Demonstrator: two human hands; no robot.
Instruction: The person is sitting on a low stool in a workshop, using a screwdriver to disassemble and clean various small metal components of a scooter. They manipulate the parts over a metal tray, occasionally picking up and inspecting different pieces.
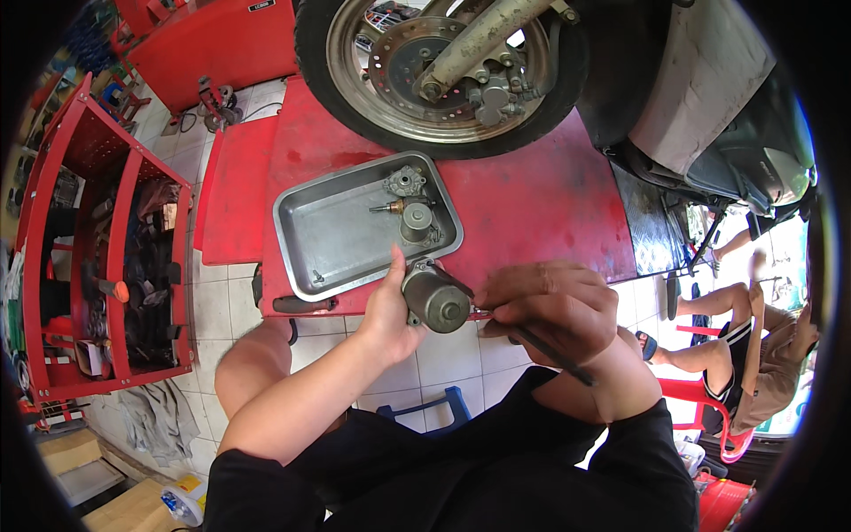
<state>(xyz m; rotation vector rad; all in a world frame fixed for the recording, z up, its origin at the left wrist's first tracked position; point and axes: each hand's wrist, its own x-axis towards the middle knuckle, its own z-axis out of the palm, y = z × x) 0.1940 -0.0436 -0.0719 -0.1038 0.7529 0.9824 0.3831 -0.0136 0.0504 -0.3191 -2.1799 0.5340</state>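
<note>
My left hand (388, 301) is wrapped round the side of a starter motor (443, 300), a dull grey metal cylinder with a round boss on its end. It is held just off the near edge of the red bench. My right hand (563, 306) grips a slim dark-handled screwdriver (554, 353), whose tip end lies close against the motor's right side. Fingers partly hide the contact. Beyond my left hand a shallow metal tray (332, 232) holds a round metal cover (405, 181), a short cylindrical part (417, 222), a brass-coloured shaft piece (387, 207) and a small bolt (318, 276).
A motorcycle front wheel (443, 142) stands on the red bench (541, 208) behind the tray. A dark-handled tool (303, 304) lies at the bench's near edge. To the left stands a red shelf rack (115, 257); a blue stool (456, 403) is below me. Another person (762, 355) sits at right.
</note>
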